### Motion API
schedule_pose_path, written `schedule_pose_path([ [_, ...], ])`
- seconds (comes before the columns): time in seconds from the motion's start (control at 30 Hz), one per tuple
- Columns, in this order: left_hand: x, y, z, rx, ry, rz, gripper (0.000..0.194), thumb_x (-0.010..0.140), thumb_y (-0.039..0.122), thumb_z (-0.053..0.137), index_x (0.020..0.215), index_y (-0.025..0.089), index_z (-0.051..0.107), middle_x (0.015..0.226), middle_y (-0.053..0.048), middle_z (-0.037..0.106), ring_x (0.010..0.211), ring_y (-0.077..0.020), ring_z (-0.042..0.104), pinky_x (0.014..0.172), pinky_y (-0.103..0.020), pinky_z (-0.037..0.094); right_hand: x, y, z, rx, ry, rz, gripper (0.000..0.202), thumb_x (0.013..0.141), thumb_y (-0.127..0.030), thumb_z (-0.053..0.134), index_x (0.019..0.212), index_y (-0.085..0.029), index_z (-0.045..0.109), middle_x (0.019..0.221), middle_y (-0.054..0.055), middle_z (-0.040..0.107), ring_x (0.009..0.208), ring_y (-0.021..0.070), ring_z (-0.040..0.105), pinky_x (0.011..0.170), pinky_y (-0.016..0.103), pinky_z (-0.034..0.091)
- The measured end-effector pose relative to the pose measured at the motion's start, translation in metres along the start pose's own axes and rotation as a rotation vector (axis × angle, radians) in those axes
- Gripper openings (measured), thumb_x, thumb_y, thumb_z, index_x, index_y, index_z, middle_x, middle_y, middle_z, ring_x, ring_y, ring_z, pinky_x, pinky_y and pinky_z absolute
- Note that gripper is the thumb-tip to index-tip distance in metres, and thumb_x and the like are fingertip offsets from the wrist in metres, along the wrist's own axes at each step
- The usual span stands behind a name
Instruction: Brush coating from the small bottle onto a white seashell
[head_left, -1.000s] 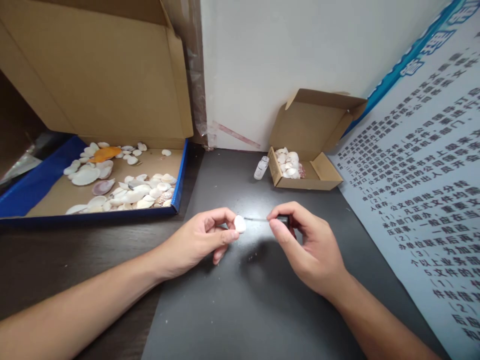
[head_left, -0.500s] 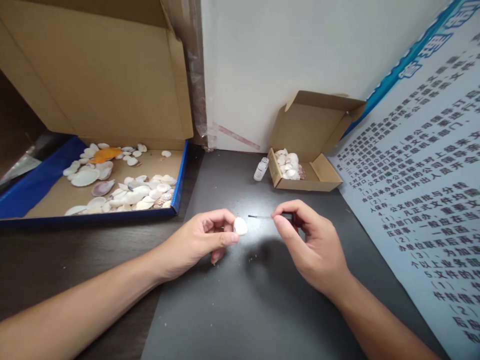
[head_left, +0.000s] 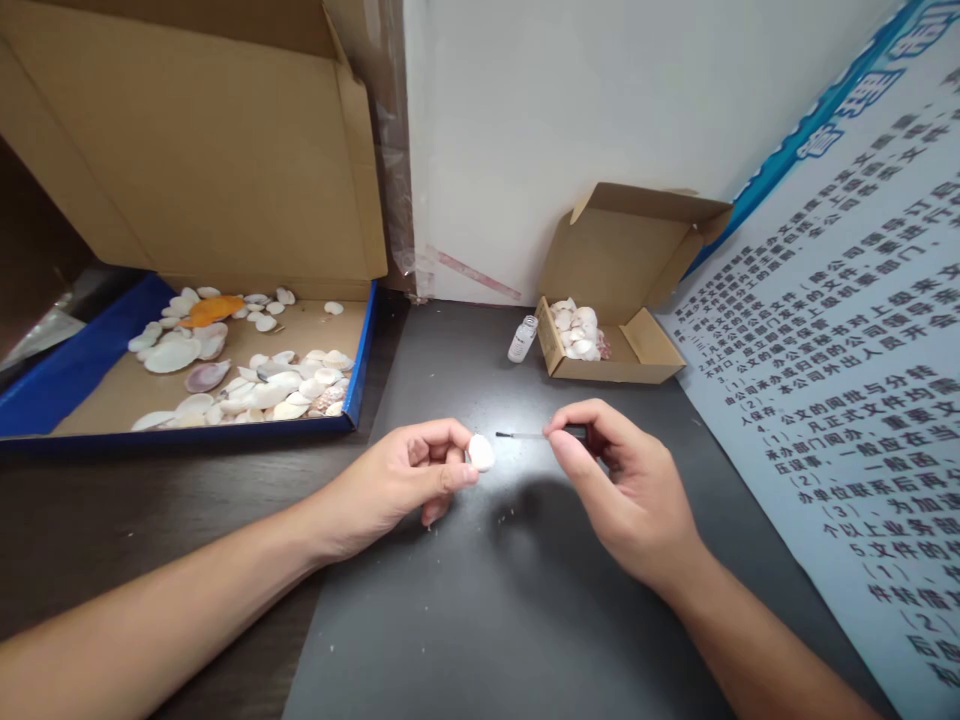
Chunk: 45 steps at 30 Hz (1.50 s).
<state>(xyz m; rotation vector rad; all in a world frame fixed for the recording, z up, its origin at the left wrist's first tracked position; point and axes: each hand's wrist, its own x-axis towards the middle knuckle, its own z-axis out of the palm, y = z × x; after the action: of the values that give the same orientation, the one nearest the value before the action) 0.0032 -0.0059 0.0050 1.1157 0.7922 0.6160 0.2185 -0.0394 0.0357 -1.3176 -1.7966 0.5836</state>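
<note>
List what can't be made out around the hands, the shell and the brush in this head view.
- Brush handle: wrapped by the right hand.
- Brush tip: too thin to tell whether it is wet.
- Shell far side: covered by the left hand's fingers.
- Small bottle: too small to read its contents.
- Both elbows: cut off by the bottom edge.

Even, fairly bright indoor light falls from above. A pale sheen lies on the dark surface (head_left: pixel 487 600) between the left hand (head_left: pixel 397 480) and right hand (head_left: pixel 622 490), with soft shadows under both. The white wall (head_left: pixel 600 90) is bright but not blown out. Wide-angle bending curves the large cardboard box (head_left: pixel 187 150) and the printed poster (head_left: pixel 862 400) near the edges. Focus is sharp in the middle; the poster's small text is slightly soft.
</note>
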Motion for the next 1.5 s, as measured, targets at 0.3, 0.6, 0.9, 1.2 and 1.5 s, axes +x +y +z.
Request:
schedule_pose_path([
  [0.3,-0.0003,0.0013,0.0005,0.015,0.020,-0.007,0.028,0.078,0.038,0.075,0.081,0.017,0.058,0.057,0.008,0.045,0.047,-0.0040,0.041,0.046,-0.018,0.030,-0.0015,-0.0010,0.0013,-0.037,-0.047,-0.027,0.008,0.090,-0.023,0.056,0.083,-0.021,0.060,0.064,-0.004,0.053,0.054,0.0100,0.044,0.052,0.023,0.037],
  [0.6,-0.0002,0.0011,0.0008,0.018,0.030,-0.009,0.028,0.077,0.037,0.076,0.079,0.017,0.057,0.057,0.008,0.045,0.048,-0.0045,0.040,0.046,-0.019,0.028,-0.0015,-0.0024,0.0018,-0.017,-0.012,-0.002,0.010,0.090,-0.025,0.055,0.082,-0.022,0.059,0.061,-0.005,0.050,0.051,0.0102,0.042,0.049,0.023,0.036],
  [0.9,0.0006,-0.0002,-0.0001,0.009,0.033,-0.004,0.027,0.077,0.038,0.076,0.080,0.017,0.058,0.055,0.008,0.044,0.047,-0.0052,0.039,0.046,-0.020,0.028,0.0009,-0.0003,0.0019,0.032,-0.031,0.017,0.012,0.091,-0.026,0.054,0.081,-0.021,0.059,0.061,-0.005,0.051,0.051,0.0094,0.042,0.048,0.023,0.035],
  [1.2,0.0000,0.0011,0.0013,-0.018,0.040,-0.003,0.025,0.077,0.035,0.076,0.079,0.017,0.058,0.055,0.008,0.044,0.047,-0.0052,0.038,0.046,-0.020,0.028,0.0001,0.0007,0.0011,0.039,-0.049,0.026,0.013,0.091,-0.028,0.054,0.082,-0.021,0.060,0.062,-0.004,0.051,0.051,0.0097,0.043,0.048,0.023,0.035],
  [1.5,0.0002,0.0004,0.0009,-0.038,0.031,0.005,0.024,0.077,0.035,0.076,0.079,0.018,0.059,0.053,0.008,0.043,0.046,-0.0048,0.037,0.047,-0.020,0.028,0.0011,0.0025,0.0011,0.025,-0.050,0.018,0.012,0.092,-0.027,0.054,0.084,-0.022,0.060,0.063,-0.005,0.051,0.052,0.0093,0.043,0.049,0.022,0.035],
])
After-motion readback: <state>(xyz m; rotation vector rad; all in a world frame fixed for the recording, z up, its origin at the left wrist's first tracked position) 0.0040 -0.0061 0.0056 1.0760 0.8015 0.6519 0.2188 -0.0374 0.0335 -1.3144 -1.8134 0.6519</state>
